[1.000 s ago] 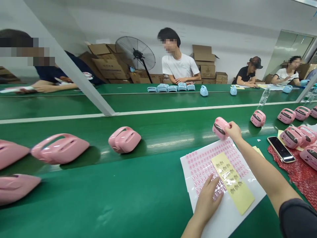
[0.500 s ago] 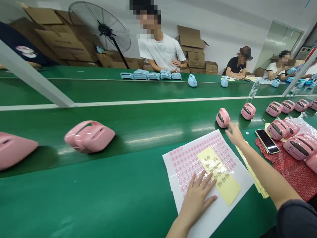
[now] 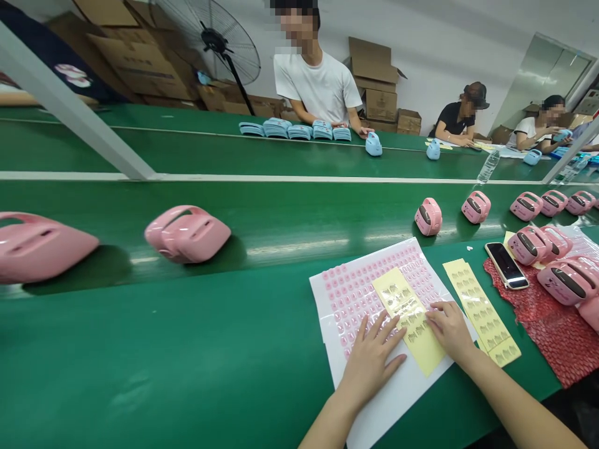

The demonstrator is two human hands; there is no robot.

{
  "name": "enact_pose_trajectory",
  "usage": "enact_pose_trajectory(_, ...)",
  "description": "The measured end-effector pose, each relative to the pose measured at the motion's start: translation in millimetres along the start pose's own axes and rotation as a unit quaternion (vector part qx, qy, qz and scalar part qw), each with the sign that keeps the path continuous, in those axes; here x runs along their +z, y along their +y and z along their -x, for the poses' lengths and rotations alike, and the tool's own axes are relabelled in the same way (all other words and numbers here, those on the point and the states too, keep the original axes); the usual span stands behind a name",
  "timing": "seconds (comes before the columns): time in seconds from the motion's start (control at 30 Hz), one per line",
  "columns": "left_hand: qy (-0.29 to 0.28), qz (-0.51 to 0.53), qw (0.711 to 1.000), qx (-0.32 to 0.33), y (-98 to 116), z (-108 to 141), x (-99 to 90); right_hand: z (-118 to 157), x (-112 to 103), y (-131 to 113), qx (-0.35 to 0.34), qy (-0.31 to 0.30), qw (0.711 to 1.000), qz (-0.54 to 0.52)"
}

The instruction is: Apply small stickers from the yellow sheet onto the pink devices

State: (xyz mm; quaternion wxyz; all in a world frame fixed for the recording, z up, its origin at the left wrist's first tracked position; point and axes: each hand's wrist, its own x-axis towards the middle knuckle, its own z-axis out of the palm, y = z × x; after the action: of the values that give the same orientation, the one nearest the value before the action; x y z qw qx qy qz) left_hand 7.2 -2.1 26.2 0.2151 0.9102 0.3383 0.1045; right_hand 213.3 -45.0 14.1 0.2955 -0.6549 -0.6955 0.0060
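Note:
My left hand (image 3: pixel 372 358) lies spread and flat over the white sheet (image 3: pixel 369 411), fingertips touching the yellow sticker sheet (image 3: pixel 428 355). Small dark-printed labels run along that yellow strip, which rests on rows of pink stickers (image 3: pixel 349 280). From the other side, my right hand (image 3: pixel 449 327) pinches at the strip's right edge, thumb and index finger together; whether a single label is between them is too small to tell. More yellow label sheets (image 3: pixel 482 312) lie just right of my right hand. Beyond the white sheet stands a pink handled case with a dark front panel (image 3: pixel 428 217).
Pink cases (image 3: pixel 189 234) stand along the green belt (image 3: pixel 299 218). At right are a phone (image 3: pixel 506 265), red bubble wrap (image 3: pixel 538 312) and more pink cases (image 3: pixel 568 280). A slanted post (image 3: pixel 79 103) rises at left. Across the belt, a person (image 3: pixel 321 87) touches a blue case (image 3: pixel 373 144).
My right hand has come back from beside the pink case to the yellow sticker sheet and closed at its edge. My left hand stays flat. The pink cases at left have shifted right in view.

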Motion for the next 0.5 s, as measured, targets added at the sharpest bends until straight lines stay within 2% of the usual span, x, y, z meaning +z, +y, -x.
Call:
enact_pose_trajectory(0.2,-0.002,0.001,1.0,-0.005,1.4,-0.3,-0.7,9.2,-12.5,-3.4,0.018,-0.001,0.996,-0.087)
enact_pose_trajectory(0.4,-0.021,0.002,1.0,-0.01,3.6,-1.4,-4.6,0.7,-21.7,-3.7,0.161,-0.026,0.968,-0.19)
enact_pose_trajectory(0.5,-0.02,0.007,1.0,-0.012,3.0,-1.2,-4.7,-8.9,-13.1,-3.8,0.183,-0.034,0.962,-0.198)
